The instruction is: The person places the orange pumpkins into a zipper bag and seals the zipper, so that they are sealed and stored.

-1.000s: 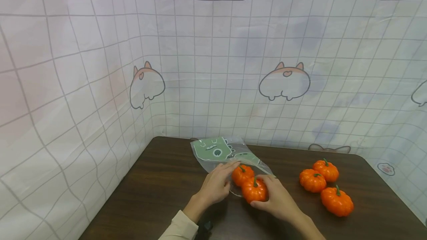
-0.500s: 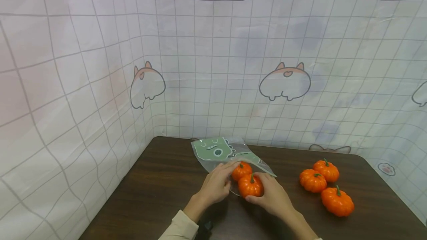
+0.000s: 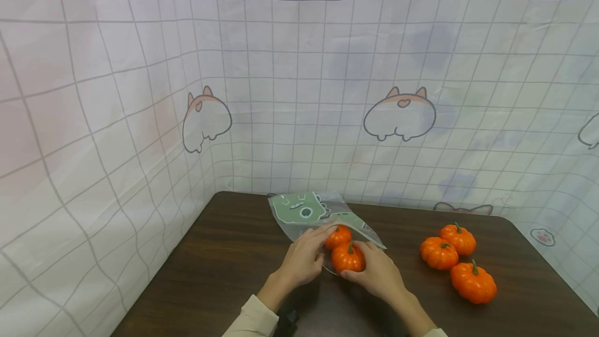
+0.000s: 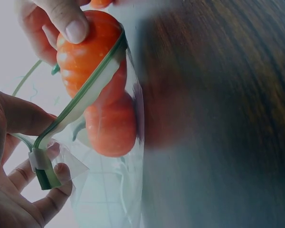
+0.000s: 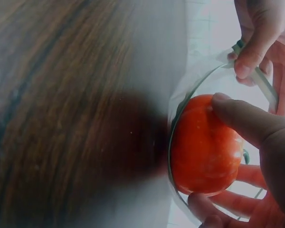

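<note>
A clear zip bag (image 3: 292, 209) with a green cartoon print lies on the dark table, its mouth facing me. My left hand (image 3: 301, 260) pinches one end of the bag's green zip edge (image 4: 80, 97), by the white slider (image 4: 37, 159). In my right hand (image 3: 382, 275) is a small orange pumpkin (image 3: 348, 259), gripped between thumb and fingers within the spread mouth. Behind it, a second pumpkin (image 4: 113, 128) shows through the clear plastic, inside the bag. The rim of the mouth curves under the gripped pumpkin (image 5: 204, 147) in the right wrist view.
To the right on the table (image 3: 220, 254), three more orange pumpkins with green stems sit close together: a front pumpkin (image 3: 473, 283), a left pumpkin (image 3: 439, 254) and a back pumpkin (image 3: 458, 239). A grid-patterned curtain (image 3: 323, 92) with cartoon dogs hangs behind and at the left.
My right hand has moved the gripped pumpkin left and slightly away from me, deeper into the bag's mouth. The pumpkin behind it has shifted back a little. My left hand stays in place.
</note>
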Demonstrator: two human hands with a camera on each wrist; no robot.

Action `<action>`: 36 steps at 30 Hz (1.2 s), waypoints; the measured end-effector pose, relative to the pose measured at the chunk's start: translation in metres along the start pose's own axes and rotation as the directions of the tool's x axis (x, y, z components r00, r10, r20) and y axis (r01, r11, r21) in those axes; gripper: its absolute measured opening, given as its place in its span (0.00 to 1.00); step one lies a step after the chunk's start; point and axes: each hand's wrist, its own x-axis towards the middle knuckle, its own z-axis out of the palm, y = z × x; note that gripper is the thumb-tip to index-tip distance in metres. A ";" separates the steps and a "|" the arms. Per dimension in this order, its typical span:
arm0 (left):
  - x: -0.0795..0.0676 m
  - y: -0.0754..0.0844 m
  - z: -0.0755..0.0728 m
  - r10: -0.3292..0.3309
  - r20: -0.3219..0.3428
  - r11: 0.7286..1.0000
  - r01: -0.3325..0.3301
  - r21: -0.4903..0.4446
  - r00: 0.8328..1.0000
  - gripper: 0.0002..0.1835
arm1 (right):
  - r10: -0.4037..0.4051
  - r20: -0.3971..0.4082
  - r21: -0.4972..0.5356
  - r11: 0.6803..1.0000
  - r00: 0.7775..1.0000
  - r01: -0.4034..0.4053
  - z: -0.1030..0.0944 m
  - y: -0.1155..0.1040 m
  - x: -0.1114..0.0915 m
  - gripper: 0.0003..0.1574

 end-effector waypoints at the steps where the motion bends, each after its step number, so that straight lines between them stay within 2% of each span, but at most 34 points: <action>1: 0.000 0.000 0.000 0.005 -0.004 1.000 -0.005 0.000 1.000 0.38 | 0.004 0.005 -0.001 1.000 1.000 -0.004 0.000 0.000 0.000 0.47; 9: 0.001 0.001 -0.001 -0.009 0.000 1.000 0.009 0.010 1.000 0.40 | 0.014 0.009 -0.002 1.000 1.000 -0.014 0.001 -0.001 0.002 0.46; 16: 0.001 0.001 0.000 -0.022 0.004 0.999 0.022 0.026 1.000 0.41 | 0.004 -0.022 -0.015 1.000 1.000 -0.004 0.002 0.000 0.002 0.39; 21: 0.000 0.001 0.001 -0.006 -0.014 0.999 0.006 0.034 1.000 0.41 | 0.001 -0.039 -0.005 1.000 0.999 -0.001 0.002 0.002 0.002 0.35; 31: -0.001 0.001 0.002 -0.012 -0.018 0.999 0.013 0.034 1.000 0.42 | 0.009 -0.025 -0.001 1.000 1.000 -0.009 -0.002 0.006 0.005 0.32; 36: 0.000 0.000 0.000 -0.029 -0.017 0.999 0.029 0.019 0.999 0.43 | 0.029 0.000 0.085 0.996 1.000 -0.028 -0.012 0.009 0.008 0.27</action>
